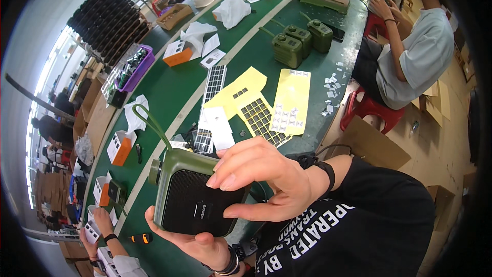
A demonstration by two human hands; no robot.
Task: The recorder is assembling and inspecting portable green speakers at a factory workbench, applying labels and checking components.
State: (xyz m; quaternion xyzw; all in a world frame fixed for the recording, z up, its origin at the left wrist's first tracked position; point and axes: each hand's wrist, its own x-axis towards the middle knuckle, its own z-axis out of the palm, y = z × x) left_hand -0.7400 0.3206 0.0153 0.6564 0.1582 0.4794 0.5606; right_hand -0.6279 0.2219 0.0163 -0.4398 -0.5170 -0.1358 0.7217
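Note:
A green portable speaker (177,195) with a black mesh front, a side knob and a looped green strap is held up close, tilted. My left hand (200,246) supports it from below, its fingers wrapped round the lower edge and corner. From the right, my right hand (266,174) has its fingertips and thumb on the speaker's front and right edge, curved with a gap between them. A small label plate sits low on the mesh. Behind the speaker lie a yellow sticker sheet (289,97) and a sheet of black stickers (259,115).
Three green devices (287,50) with straps stand farther along the green table (169,84). Orange and white boxes (178,54), a purple bin (138,66) and an orange-black tool (141,238) are at the left. A co-worker (410,46) sits at the right; another person's hands (105,223) work at lower left.

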